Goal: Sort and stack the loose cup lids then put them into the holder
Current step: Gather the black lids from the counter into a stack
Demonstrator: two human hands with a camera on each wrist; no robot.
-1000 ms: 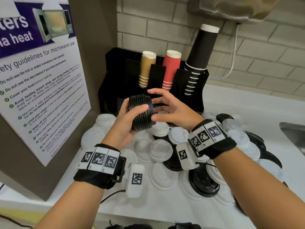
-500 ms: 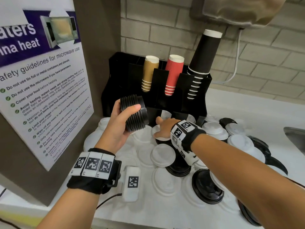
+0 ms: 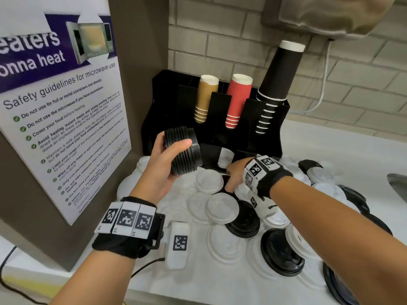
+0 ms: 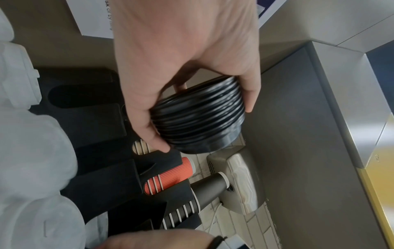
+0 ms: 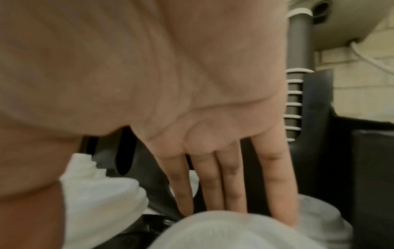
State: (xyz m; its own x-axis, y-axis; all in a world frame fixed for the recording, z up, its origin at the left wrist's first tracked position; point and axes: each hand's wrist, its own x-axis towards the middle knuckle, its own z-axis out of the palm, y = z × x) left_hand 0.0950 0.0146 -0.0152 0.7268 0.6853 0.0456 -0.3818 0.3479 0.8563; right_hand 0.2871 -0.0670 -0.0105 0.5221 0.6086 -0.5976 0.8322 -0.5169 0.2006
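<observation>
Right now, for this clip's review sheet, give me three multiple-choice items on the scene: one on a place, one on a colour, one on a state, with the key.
1. Where is the stack of black lids?
A. in the left hand, above the counter
B. inside the holder
C. in the sink

2. What colour is the middle stack of cups in the holder?
A. green
B. red
C. blue

3. How are the fingers of the right hand held?
A. curled round a cup
C. clenched in an empty fist
B. straight, reaching down among the loose lids

Key: 1 A, the left wrist view shows thumb and fingers wrapped round the stack; 2 B, red ribbed cups stand between the tan and black stacks; 3 B, the right wrist view shows the fingers extended.
</observation>
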